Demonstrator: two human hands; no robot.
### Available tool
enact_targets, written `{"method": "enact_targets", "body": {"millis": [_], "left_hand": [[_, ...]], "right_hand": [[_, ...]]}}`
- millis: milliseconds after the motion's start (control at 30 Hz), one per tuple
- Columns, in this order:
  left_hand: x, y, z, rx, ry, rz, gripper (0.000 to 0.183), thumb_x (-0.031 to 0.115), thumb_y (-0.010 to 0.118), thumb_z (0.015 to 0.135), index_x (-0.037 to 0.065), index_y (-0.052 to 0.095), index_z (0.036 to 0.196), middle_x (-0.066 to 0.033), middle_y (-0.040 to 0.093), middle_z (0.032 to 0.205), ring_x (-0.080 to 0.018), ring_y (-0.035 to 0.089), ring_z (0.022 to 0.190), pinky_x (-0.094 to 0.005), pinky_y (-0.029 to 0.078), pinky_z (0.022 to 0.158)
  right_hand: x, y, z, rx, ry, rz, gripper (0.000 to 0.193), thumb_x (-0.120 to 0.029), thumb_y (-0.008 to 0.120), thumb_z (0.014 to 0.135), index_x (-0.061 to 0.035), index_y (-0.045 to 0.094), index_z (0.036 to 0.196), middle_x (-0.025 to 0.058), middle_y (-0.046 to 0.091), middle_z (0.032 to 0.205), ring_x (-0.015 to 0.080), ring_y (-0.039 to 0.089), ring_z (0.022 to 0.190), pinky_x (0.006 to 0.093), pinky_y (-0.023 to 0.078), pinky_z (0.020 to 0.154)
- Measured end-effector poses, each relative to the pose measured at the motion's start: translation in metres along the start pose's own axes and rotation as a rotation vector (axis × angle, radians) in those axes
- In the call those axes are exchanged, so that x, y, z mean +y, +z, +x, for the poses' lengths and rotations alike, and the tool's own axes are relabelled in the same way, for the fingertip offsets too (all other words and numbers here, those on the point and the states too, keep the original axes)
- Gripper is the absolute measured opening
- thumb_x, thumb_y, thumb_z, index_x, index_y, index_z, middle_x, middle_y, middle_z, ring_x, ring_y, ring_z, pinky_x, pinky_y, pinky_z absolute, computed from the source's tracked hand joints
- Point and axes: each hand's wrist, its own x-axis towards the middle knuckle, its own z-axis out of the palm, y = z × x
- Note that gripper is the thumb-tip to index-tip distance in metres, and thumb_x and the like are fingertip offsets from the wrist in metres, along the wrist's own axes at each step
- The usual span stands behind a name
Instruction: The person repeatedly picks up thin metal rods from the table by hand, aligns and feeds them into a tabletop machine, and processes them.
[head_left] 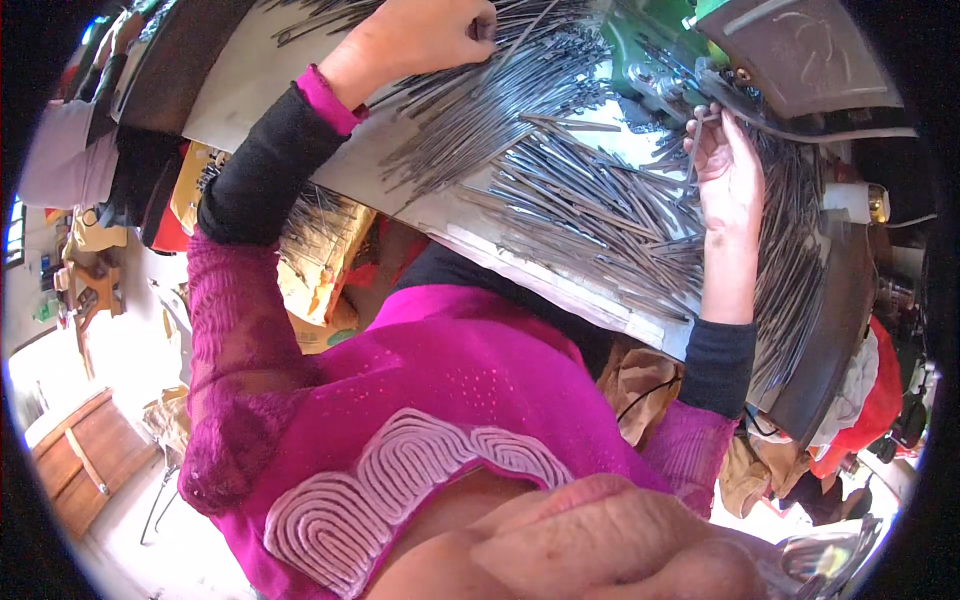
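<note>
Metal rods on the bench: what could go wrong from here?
1. The thin metal rods lie in a loose crisscrossed heap that reaches the metal worktop's near edge; some could slide off toward the person's lap.
2. The right hand holds a rod right at the green machine's working parts; fingers might get pinched.
3. The left hand is closed on rods within the pile; bare skin could be pricked or scratched by rod ends.

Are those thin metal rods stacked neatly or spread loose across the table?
Spread loose: the metal rods lie fanned and crisscrossed over the table, not bundled.
</note>
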Motion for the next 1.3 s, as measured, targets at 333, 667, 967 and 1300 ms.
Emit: {"method": "enact_targets", "body": {"millis": [333,667,967,1300], "left_hand": [[0.028,0.034,0.031,-0.028,0.099,-0.659,0.023,0.020,0.066,0.082,-0.002,0.063,0.088,-0.0078,0.064,0.074,-0.0120,0.059,0.066,-0.0269,0.047,0.061],[0.058,0.060,0.063,-0.135,0.024,-0.652,0.037,0.034,0.068,0.081,0.000,0.065,0.094,-0.0058,0.063,0.073,-0.0103,0.058,0.063,-0.0249,0.047,0.061],[0.071,0.061,0.069,-0.088,-0.053,-0.764,0.039,0.035,0.067,0.081,-0.002,0.065,0.093,-0.0044,0.060,0.068,-0.0088,0.054,0.054,-0.0246,0.043,0.053],[0.078,0.063,0.073,-0.144,-0.148,-0.974,0.037,0.034,0.066,0.083,-0.001,0.065,0.093,-0.0027,0.060,0.070,-0.0069,0.053,0.057,-0.0224,0.041,0.051]], "right_hand": [[-0.008,0.032,-0.018,-0.178,0.024,-0.461,0.023,-0.021,0.059,0.089,-0.0025,0.064,0.102,0.0020,0.064,0.076,0.0062,0.057,0.065,0.0191,0.045,0.056],[-0.010,0.034,-0.024,-0.183,-0.088,-0.754,0.025,-0.019,0.060,0.088,-0.0011,0.063,0.105,0.0000,0.062,0.071,0.0032,0.053,0.056,0.0167,0.040,0.048],[-0.009,0.033,-0.019,-0.149,-0.104,-0.634,0.022,-0.016,0.058,0.089,-0.0011,0.064,0.104,-0.0009,0.060,0.070,0.0030,0.051,0.055,0.0173,0.039,0.048],[-0.010,0.034,-0.017,-0.172,-0.036,-0.504,0.023,-0.018,0.059,0.089,-0.0012,0.063,0.104,0.0006,0.061,0.072,0.0048,0.053,0.056,0.0186,0.042,0.050]]}}
